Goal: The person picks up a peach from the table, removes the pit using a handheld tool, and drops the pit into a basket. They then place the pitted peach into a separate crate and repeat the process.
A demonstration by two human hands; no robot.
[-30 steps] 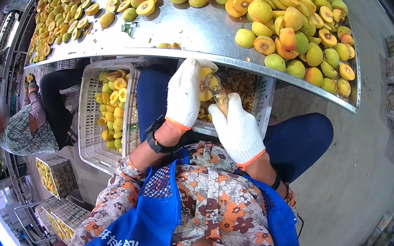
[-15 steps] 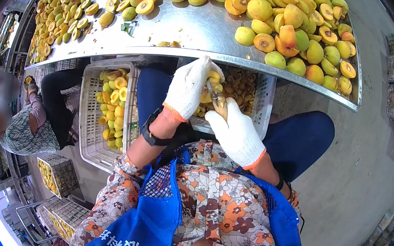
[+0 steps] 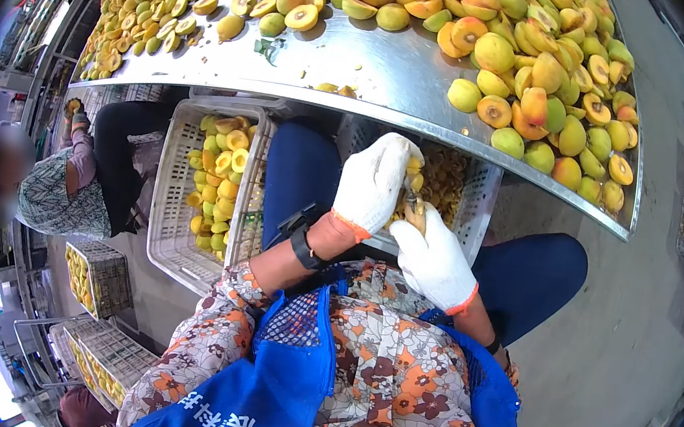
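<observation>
In a white knit glove, my left hand [image 3: 372, 185] is closed around a yellow peach half [image 3: 415, 174], mostly hidden by the fingers. My right hand [image 3: 436, 260], also gloved, grips a short tool with a wooden-looking handle [image 3: 415, 213]. The tool's metal end meets the fruit; its exact shape is hidden. Both hands are over a pale plastic crate [image 3: 479, 206] of brown pits and scraps [image 3: 446, 173], between my knees. Beside my left knee, another crate [image 3: 165, 193] holds peach halves [image 3: 223, 187].
A metal table [image 3: 327, 51] spans the front, its raised edge just beyond my hands. Heaped peach halves [image 3: 543, 76] cover its right side, with more at left. A co-worker [image 3: 70, 191] sits at far left. Filled crates [image 3: 98, 278] stand on the floor behind.
The whole view has shifted, so table and crates appear further right and lower. Both hands stay close together, still holding the peach half and the tool.
</observation>
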